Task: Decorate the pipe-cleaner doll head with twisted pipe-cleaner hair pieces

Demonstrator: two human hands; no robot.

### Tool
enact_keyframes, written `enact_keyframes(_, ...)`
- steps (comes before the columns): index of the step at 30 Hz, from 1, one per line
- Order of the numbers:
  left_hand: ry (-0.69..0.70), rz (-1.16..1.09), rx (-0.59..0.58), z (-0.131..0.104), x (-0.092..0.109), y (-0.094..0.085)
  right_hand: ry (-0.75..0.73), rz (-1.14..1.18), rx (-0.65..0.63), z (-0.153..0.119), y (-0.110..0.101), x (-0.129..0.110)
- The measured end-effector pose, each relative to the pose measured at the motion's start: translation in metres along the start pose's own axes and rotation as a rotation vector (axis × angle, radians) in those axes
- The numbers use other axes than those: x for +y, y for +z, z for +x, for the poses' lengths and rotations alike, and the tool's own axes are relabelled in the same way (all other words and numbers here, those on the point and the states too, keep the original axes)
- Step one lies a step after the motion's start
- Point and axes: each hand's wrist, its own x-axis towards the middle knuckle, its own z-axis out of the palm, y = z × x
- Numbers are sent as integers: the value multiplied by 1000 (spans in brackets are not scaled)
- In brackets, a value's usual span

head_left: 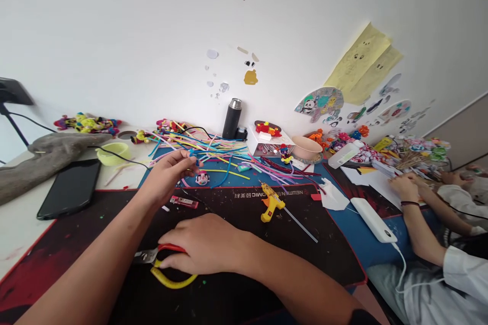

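Observation:
My left hand (171, 170) is raised over the back of the black mat, with thumb and fingertips pinched on a blue pipe cleaner (193, 154). Loose pipe cleaners lie right behind it, so how far the blue one runs is hard to tell. Lower down, my right hand (208, 244) is on the scissors (173, 282), its fingers at their red and yellow handles. The blades point left, partly covered by my left forearm. A small pink and black figure (202, 178) and a red packet (184, 201) lie near my left hand.
A yellow glue gun (271, 203) with a glue stick lies right of my hands. Behind are a black thermos (232, 119), a white box (259, 144) and a pink bowl (307, 148). A phone (70, 188) lies left. Another person's hands (406, 188) are at far right, beyond a power bank (372, 219).

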Motion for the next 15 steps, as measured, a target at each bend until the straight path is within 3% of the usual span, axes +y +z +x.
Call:
enact_keyframes(4, -32, -10, -17, 1, -4, -1, 106, 458, 308, -6, -12, 13)
enact_keyframes(10, -52, -11, -52, 3, -11, -2, 360, 1074, 735, -1, -20, 70)
enact_keyframes(12, -69, 16, -77, 2, -14, -2, 390, 1195, 815, 2, -20, 87)
enact_keyframes(15, -93, 101, -146, 1, -17, -3, 377, 1307, 791, 5, -22, 103)
